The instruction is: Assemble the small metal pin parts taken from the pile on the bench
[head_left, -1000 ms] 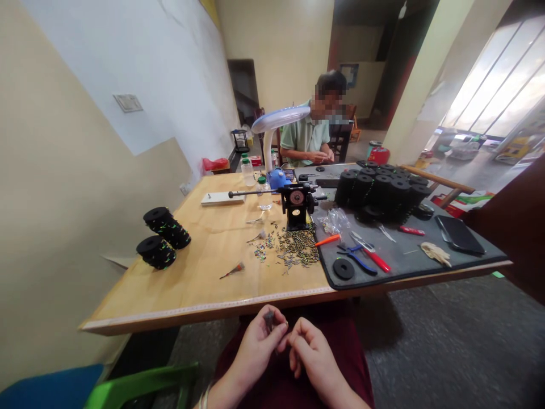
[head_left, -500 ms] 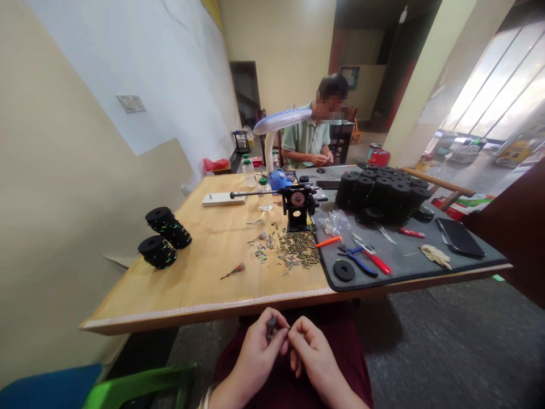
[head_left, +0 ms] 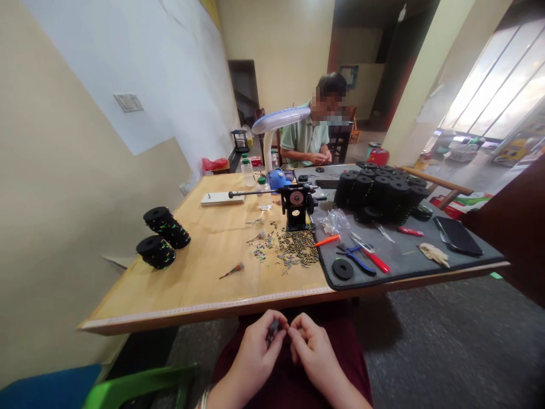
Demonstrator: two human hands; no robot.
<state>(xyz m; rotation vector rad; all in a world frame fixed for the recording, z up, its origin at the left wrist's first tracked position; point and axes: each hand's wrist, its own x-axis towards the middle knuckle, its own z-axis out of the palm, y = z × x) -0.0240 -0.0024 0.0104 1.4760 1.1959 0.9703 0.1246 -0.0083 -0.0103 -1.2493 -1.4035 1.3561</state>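
Note:
My left hand (head_left: 264,341) is closed around a small dark grey object (head_left: 273,328), most of it covered by the fingers, so its kind is unclear. Thumb and forefinger of my right hand (head_left: 307,339) are pinched together, almost touching the left fingertips; whatever lies between them is too small to make out. Both hands are above my lap, in front of the table edge. Beyond them on the wooden table (head_left: 179,289) lie a scatter of small metallic pieces (head_left: 300,247), tiny coloured beads (head_left: 261,250) and a brush-like bundle (head_left: 232,270).
A black winding machine (head_left: 296,207) stands mid-table before a lamp (head_left: 279,120). Black foam spools (head_left: 159,227) stand left, more spools (head_left: 374,193) right. Blue pliers (head_left: 360,261), a red-handled tool (head_left: 377,260) and a foam ring (head_left: 343,269) lie on the grey mat. A co-worker (head_left: 304,139) sits opposite.
Hardly anything differs. My hands stay together with small finger shifts, and the whole view has moved slightly.

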